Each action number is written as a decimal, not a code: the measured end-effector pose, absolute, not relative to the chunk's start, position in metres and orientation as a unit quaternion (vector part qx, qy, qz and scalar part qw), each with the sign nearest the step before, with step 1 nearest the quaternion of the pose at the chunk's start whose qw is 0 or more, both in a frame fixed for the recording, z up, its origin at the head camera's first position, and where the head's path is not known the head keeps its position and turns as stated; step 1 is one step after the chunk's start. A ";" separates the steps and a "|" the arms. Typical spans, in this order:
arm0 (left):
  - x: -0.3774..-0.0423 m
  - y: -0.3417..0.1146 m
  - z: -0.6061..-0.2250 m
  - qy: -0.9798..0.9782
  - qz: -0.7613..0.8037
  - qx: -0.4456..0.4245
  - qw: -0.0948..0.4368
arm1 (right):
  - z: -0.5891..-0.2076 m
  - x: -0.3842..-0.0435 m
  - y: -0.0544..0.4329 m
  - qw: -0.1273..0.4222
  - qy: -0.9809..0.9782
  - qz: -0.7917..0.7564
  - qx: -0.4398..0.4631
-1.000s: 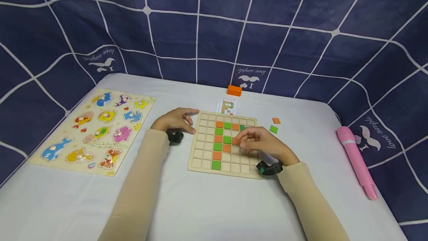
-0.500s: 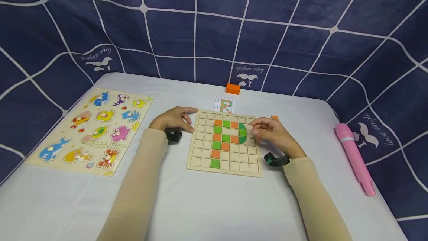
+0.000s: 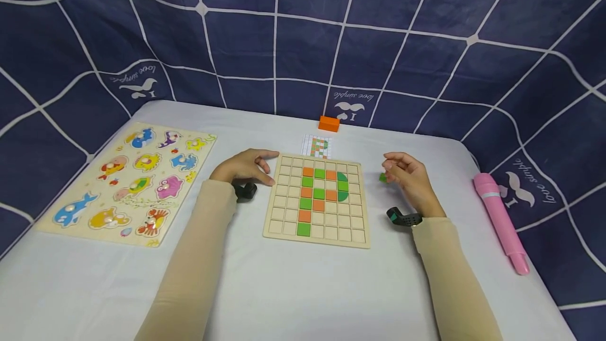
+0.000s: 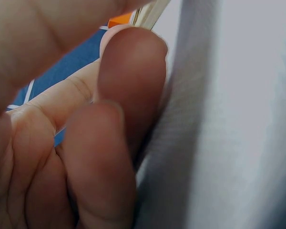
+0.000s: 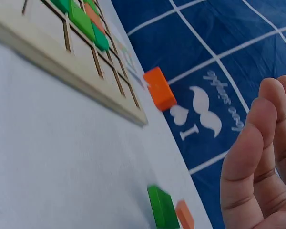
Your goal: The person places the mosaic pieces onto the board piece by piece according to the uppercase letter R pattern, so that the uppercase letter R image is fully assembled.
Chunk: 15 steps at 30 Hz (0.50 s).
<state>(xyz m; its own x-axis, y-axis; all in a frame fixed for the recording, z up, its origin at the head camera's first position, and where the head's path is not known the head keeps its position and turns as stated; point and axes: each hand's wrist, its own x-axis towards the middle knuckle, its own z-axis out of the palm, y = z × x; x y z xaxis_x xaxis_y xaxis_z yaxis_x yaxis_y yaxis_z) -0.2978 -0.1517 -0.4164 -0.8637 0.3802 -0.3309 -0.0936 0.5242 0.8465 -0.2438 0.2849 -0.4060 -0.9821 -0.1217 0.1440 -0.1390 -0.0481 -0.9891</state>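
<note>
A wooden grid board holds orange and green square tiles and dark green curved pieces, set out in a letter-P-like shape. My left hand lies at its left side, index finger at the upper corner and thumb touching the edge. Close up, the left wrist view shows the fingers with nothing between them. To the right of the board, my right hand hovers over a loose green tile, its fingers loosely bent. Beside that green tile, the right wrist view has an orange tile; the hand hides it from the head view.
Behind the board lies a printed pattern card, with an orange block farther back. A sea-animal peg puzzle covers the left of the table. On the right lies a pink microphone-shaped object. Dark blue checked cloth surrounds the table.
My right hand has left the orange tile at the board's middle and moved right, off the board, to the loose tiles. The left hand stays at the board's edge.
</note>
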 end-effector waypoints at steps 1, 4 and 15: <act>-0.298 -0.151 -0.416 0.837 0.481 0.087 0.247 | -0.407 -0.245 0.288 0.016 -0.693 0.716 0.089; -0.297 -0.151 -0.415 0.837 0.480 0.093 0.247 | -0.410 -0.248 0.296 0.042 -0.703 0.707 0.069; -0.297 -0.152 -0.414 0.839 0.476 0.096 0.247 | -0.422 -0.265 0.324 0.092 -0.732 0.675 -0.016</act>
<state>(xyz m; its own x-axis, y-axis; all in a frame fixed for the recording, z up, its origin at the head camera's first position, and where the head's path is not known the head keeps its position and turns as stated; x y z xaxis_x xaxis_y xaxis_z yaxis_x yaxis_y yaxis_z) -0.2969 -0.1521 -0.4141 -0.8600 0.3951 -0.3230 -0.0743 0.5293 0.8451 -0.2647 0.3240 -0.4225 -0.9827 0.1474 0.1124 -0.1000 0.0887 -0.9910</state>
